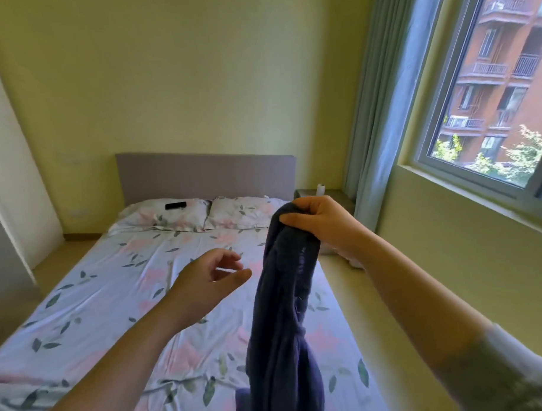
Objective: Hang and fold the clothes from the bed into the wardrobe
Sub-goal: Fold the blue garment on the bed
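Right hand (pixel 318 223) pinches dark navy knit garment (pixel 283 321) by one bunched edge above the floral-sheeted bed (pixel 113 303); left hand (pixel 209 279) open, empty, near it. Risk: single-point hold, twisted cloth slips or folds crooked.

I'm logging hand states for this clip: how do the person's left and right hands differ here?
The right hand pinches the top of a dark navy fabric garment hanging over the floral-sheeted bed; the left hand holds nothing. The right hand's fingers are curled, the left hand's loosely spread. The right hand sits higher in view than the left hand. Both are bare, stretched forward.
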The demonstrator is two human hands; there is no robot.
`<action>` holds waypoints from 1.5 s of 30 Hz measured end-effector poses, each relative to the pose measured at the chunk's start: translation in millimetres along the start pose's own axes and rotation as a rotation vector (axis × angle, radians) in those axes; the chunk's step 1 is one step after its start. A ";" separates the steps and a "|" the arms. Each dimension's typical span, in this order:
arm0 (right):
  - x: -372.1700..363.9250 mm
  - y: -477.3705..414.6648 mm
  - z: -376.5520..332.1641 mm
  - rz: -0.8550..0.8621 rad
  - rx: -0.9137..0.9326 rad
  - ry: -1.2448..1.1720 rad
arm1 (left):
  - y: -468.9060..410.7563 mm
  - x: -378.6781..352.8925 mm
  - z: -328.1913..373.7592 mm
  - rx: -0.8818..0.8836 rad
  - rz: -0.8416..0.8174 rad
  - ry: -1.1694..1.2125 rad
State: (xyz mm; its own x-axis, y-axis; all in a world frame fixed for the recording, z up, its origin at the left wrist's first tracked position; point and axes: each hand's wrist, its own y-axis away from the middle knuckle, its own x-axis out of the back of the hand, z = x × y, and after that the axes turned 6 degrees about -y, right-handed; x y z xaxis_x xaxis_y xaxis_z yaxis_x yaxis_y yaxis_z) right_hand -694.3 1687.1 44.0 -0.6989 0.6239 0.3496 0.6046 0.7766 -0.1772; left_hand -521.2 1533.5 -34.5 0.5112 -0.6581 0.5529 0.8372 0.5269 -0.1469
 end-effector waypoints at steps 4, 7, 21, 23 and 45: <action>-0.7 -2.5 -14.1 0.125 -0.098 -0.231 | 6.1 -12.3 22.8 -0.065 -0.037 0.054; 4.5 -1.0 -26.6 0.224 -0.130 -0.364 | 11.1 -28.3 30.0 -0.091 -0.044 0.107; 39.8 13.2 -60.8 0.286 0.075 -0.604 | -13.7 -62.7 59.9 -0.281 0.259 0.080; 51.1 15.7 -56.2 0.325 0.073 -0.601 | -18.3 -52.5 59.6 -0.259 0.158 0.116; 108.9 11.5 -57.0 0.593 0.109 0.225 | -73.8 55.8 71.2 -0.348 0.117 -0.321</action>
State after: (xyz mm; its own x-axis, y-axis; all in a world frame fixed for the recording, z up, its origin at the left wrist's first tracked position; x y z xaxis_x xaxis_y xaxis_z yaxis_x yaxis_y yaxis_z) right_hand -741.7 1759.0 132.5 -0.1533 0.9258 0.3456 0.8135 0.3168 -0.4877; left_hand -568.4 1496.2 65.6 0.5659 -0.3771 0.7332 0.8210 0.3402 -0.4586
